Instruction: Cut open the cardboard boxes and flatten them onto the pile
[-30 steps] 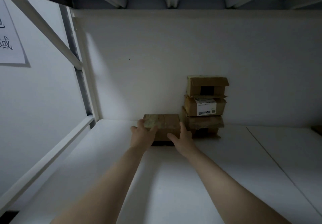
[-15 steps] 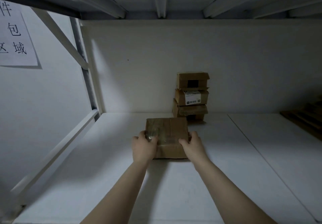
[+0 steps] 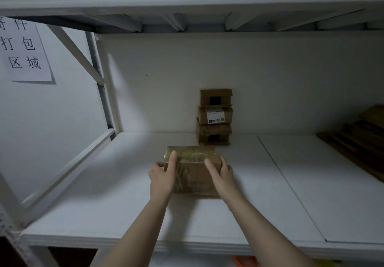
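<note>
A white metal shelving unit fills the view. Its broad white shelf [image 3: 104, 183] is made of two boards meeting at a thin seam [image 3: 288, 183]. Behind it stands a plain white back panel [image 3: 270, 79], dimly lit and shadowed toward the left corner. A perforated upright post [image 3: 101, 92] and a diagonal brace [image 3: 76, 52] frame the left end. Ribs [image 3: 176, 22] run under the shelf above. A paper sign [image 3: 22, 50] with black Chinese characters hangs on the left wall [image 3: 41, 131]. Something orange [image 3: 245, 261], perhaps plastic, shows below.

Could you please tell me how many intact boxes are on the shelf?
4: held box between left hand and right hand; three stacked at back: top box, labelled box, bottom box. Others may be hidden.
</note>
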